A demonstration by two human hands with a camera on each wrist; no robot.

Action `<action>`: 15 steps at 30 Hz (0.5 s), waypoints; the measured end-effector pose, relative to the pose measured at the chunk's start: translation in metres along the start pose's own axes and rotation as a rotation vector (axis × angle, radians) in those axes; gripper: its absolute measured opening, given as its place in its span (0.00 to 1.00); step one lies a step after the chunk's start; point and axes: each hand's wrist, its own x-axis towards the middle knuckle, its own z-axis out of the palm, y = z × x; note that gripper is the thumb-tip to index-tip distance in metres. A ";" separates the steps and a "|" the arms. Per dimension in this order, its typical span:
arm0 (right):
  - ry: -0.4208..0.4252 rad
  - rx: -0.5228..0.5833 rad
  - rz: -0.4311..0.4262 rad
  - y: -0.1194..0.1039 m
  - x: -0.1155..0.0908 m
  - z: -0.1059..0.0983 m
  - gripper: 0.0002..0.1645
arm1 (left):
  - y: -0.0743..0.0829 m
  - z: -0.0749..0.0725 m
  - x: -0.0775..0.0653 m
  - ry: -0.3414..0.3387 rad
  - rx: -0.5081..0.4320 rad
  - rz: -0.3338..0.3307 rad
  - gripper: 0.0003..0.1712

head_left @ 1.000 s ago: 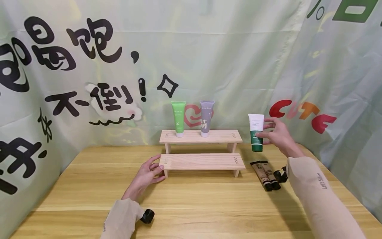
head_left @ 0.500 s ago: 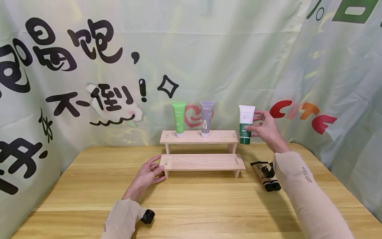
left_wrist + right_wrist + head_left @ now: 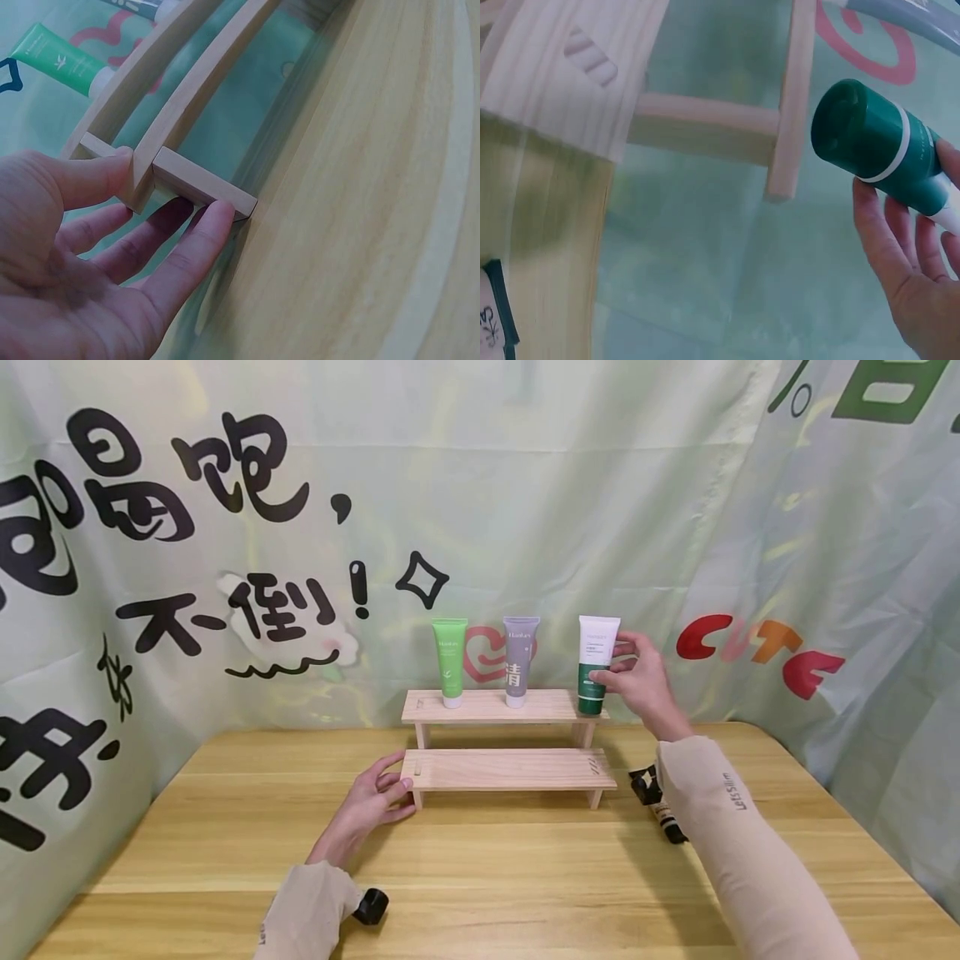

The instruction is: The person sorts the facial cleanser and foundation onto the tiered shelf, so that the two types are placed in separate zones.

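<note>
My right hand (image 3: 643, 681) pinches a white-and-green squeeze tube (image 3: 597, 647) between thumb and fingers, cap down, over the right end of the upper step of a wooden two-step display stand (image 3: 510, 768). In the right wrist view the tube's dark green cap (image 3: 844, 124) is tilted, apart from the stand's end (image 3: 780, 150). A green tube (image 3: 450, 660) and a purple-grey tube (image 3: 520, 660) stand upright on that upper step. My left hand (image 3: 372, 795) grips the lower step's left end; in the left wrist view its thumb presses the board and its fingers touch the leg (image 3: 202, 180).
Right of the stand, brown tubes with black caps (image 3: 667, 822) lie on the wooden table (image 3: 487, 893), partly hidden by the right sleeve and wrist camera. A printed cloth (image 3: 600, 510) hangs behind the table and along its sides.
My right hand has carried the white-and-green tube leftward and up from beside the stand to over its upper step. The right sleeve now covers more of the brown tubes. My left hand stays put.
</note>
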 end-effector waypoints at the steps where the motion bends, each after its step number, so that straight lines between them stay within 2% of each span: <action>1: 0.010 -0.003 -0.012 0.000 0.000 0.003 0.42 | 0.000 0.000 0.000 -0.002 0.000 0.001 0.32; 6: 0.039 0.006 -0.091 0.001 0.003 0.016 0.40 | 0.001 0.000 -0.001 -0.006 -0.001 0.003 0.32; 15: 0.101 0.034 -0.171 0.009 0.005 0.030 0.38 | 0.000 0.000 -0.001 -0.010 0.005 0.007 0.32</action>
